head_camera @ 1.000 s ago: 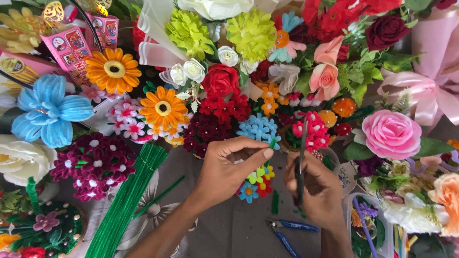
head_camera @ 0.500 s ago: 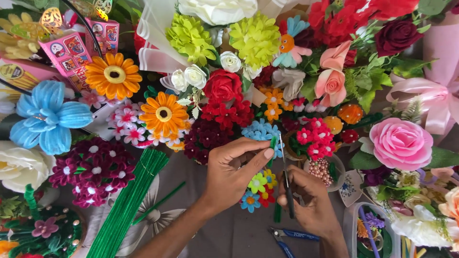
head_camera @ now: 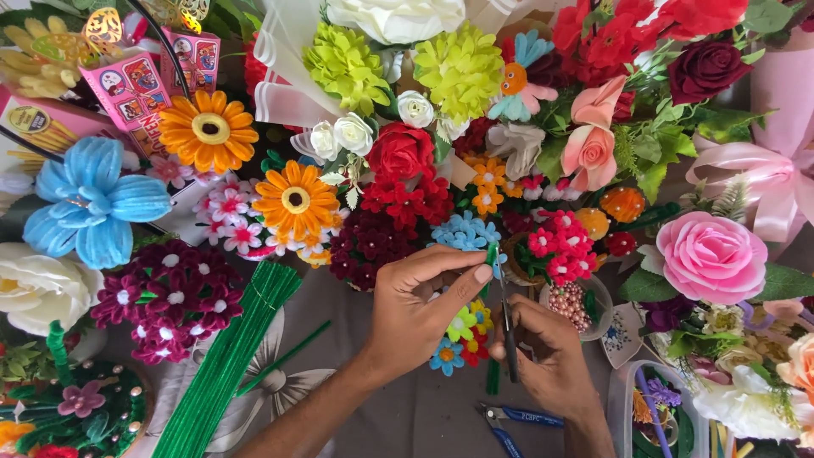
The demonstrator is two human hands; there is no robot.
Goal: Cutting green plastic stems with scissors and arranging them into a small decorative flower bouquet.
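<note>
Two pink printed cards (head_camera: 140, 89) stand at the upper left, rectangular, with small cartoon pictures on them, tilted among the flowers; a second one (head_camera: 197, 58) sits just behind, partly hidden by an orange daisy (head_camera: 209, 129). Left of them lies a flat pink and yellow packet (head_camera: 38, 127) with a round gold label, cut off by the frame edge. A clear plastic tub (head_camera: 623, 407) with purple and green stems stands at the lower right.

At the centre, the left hand (head_camera: 420, 309) pinches a short green fuzzy stem (head_camera: 492, 254) between thumb and forefinger, just below a cluster of small light-blue flowers (head_camera: 465, 231). The stem piece is thin, bright green and nearly upright, its top touching the blue cluster. The right hand (head_camera: 547, 356) is closed around a slim dark tool (head_camera: 509, 326) whose tip points up to the stem beside the left fingertips; the two hands are close together, almost touching. Under them lies a small bunch of flowers in yellow, green, red and blue (head_camera: 462, 335).

A bundle of green fuzzy wires (head_camera: 225, 365) lies slanting on the grey cloth (head_camera: 398, 416) to the left. Blue-handled pliers (head_camera: 517, 420) rest on the cloth near the right wrist. A big pink rose (head_camera: 710, 257) sits to the right, a blue flower (head_camera: 89, 199) to the far left.
</note>
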